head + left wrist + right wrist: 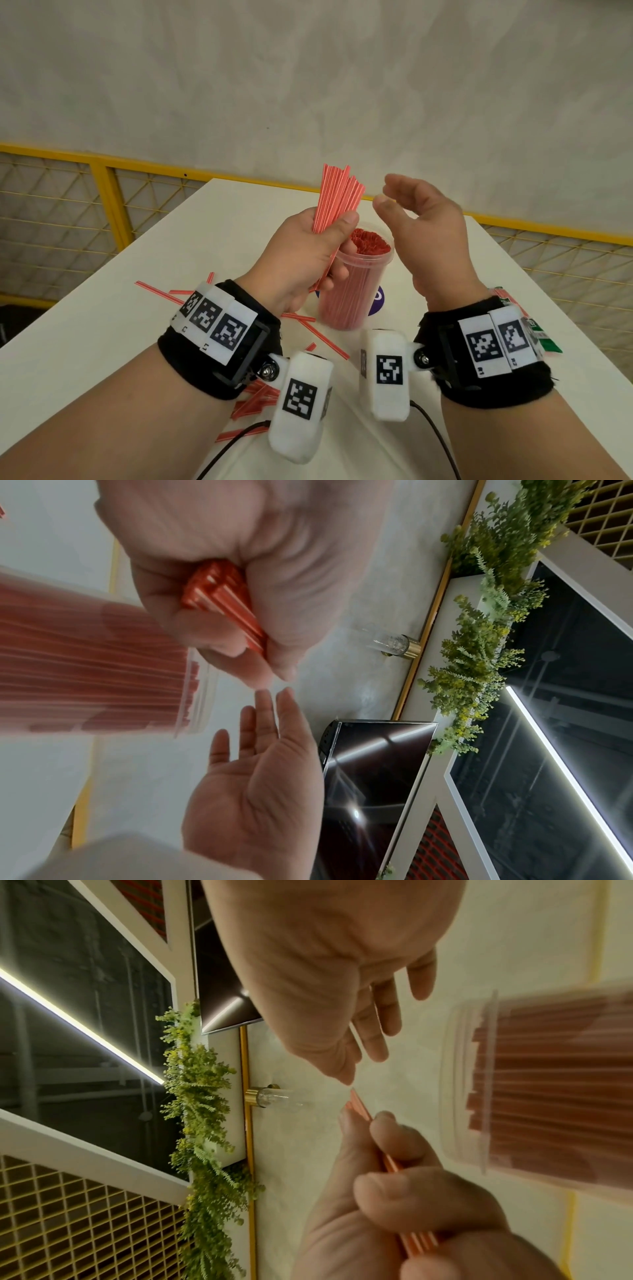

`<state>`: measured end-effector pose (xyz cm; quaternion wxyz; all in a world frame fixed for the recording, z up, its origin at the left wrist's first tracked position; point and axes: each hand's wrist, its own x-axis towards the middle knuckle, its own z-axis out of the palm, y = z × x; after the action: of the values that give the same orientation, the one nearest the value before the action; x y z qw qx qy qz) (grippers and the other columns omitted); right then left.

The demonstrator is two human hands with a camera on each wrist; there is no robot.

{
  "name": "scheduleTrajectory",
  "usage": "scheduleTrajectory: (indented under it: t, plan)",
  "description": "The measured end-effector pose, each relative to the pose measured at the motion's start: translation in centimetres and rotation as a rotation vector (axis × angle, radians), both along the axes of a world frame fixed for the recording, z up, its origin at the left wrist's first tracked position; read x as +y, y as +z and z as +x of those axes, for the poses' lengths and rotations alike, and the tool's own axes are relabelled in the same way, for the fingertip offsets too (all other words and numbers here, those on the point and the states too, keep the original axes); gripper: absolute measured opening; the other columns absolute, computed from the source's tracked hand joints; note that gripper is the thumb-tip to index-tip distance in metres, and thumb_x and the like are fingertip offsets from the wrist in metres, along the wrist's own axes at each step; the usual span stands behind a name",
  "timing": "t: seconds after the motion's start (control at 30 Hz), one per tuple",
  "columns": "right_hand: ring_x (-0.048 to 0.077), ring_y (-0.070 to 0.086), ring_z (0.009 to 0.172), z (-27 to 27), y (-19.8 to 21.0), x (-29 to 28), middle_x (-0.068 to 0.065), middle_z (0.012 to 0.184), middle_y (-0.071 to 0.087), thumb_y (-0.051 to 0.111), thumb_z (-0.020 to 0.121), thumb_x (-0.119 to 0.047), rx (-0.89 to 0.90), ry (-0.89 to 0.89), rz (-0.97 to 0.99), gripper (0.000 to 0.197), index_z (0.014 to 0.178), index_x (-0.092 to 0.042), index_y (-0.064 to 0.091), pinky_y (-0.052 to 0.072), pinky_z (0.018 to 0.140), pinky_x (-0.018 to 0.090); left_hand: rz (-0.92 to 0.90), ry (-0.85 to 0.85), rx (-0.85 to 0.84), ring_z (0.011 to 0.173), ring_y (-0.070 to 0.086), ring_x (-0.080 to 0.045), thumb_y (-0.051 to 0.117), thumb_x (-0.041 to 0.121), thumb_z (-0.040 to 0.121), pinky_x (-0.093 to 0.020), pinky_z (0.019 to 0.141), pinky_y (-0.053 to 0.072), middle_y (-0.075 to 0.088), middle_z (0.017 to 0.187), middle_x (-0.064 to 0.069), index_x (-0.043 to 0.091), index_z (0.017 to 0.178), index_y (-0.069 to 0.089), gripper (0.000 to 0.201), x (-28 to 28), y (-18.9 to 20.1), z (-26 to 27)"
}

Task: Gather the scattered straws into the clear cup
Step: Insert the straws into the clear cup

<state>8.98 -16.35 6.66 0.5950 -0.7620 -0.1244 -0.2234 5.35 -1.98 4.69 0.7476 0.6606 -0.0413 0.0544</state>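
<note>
My left hand [308, 253] grips a bundle of red-and-white striped straws [337, 198] that fans upward just left of the clear cup [349, 291]. The cup stands upright on the white table [102, 342], packed with red straws. The left wrist view shows the bundle [222, 601] clamped between curled fingers, with the cup [103, 664] blurred beside it. My right hand [421, 219] hovers open to the right of the cup's mouth, fingers relaxed, holding nothing; it also shows in the right wrist view [342, 988], above the bundle [387, 1161]. Loose straws [308, 325] lie on the table.
More loose straws [253, 401] lie under my left wrist near the table's front. A purple disc [376, 298] sits under the cup. A green packet [544, 339] lies by my right wrist. A yellow mesh fence [68, 205] runs behind the table.
</note>
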Motion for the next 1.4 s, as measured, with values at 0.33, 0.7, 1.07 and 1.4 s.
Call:
scheduleTrajectory:
  t: [0.33, 0.7, 1.07, 1.4]
  plan:
    - [0.017, 0.07, 0.07, -1.3, 0.7, 0.7, 0.013, 0.079, 0.073, 0.072, 0.086, -0.021, 0.047, 0.175, 0.066, 0.026, 0.111, -0.026, 0.065, 0.057, 0.074, 0.037, 0.001, -0.103, -0.025, 0.041, 0.052, -0.011, 0.068, 0.036, 0.086, -0.019, 0.036, 0.037, 0.069, 0.069, 0.0, 0.019, 0.098, 0.063, 0.021, -0.1, 0.1, -0.3]
    - [0.012, 0.055, 0.048, -1.5, 0.8, 0.4, -0.001, 0.057, 0.064, 0.07, 0.085, -0.006, 0.083, 0.23, 0.219, 0.025, 0.105, -0.02, 0.067, 0.046, 0.05, 0.022, 0.025, -0.081, -0.044, 0.044, 0.059, -0.014, 0.053, 0.046, 0.094, -0.019, 0.036, 0.039, 0.075, 0.08, -0.004, 0.019, 0.105, 0.062, 0.03, -0.4, 0.1, -0.4]
    - [0.026, 0.069, 0.067, -1.2, 0.7, 0.4, 0.018, 0.08, 0.072, 0.07, 0.084, -0.002, 0.123, 0.259, 0.334, 0.025, 0.107, -0.012, 0.068, 0.059, 0.064, 0.036, 0.072, -0.042, -0.08, 0.049, 0.065, -0.016, 0.055, 0.041, 0.096, -0.021, 0.038, 0.044, 0.076, 0.083, -0.003, 0.022, 0.109, 0.06, 0.024, -0.4, 0.2, -0.5]
    - [0.016, 0.071, 0.075, -0.4, 1.2, -1.0, 0.003, 0.069, 0.071, 0.067, 0.086, 0.0, -0.068, 0.113, 0.581, 0.025, 0.104, -0.017, 0.065, 0.057, 0.068, 0.032, 0.041, 0.124, -0.018, 0.046, 0.061, -0.013, 0.051, 0.037, 0.099, -0.022, 0.038, 0.044, 0.071, 0.071, 0.005, 0.022, 0.105, 0.056, 0.017, 0.6, 0.1, 0.2]
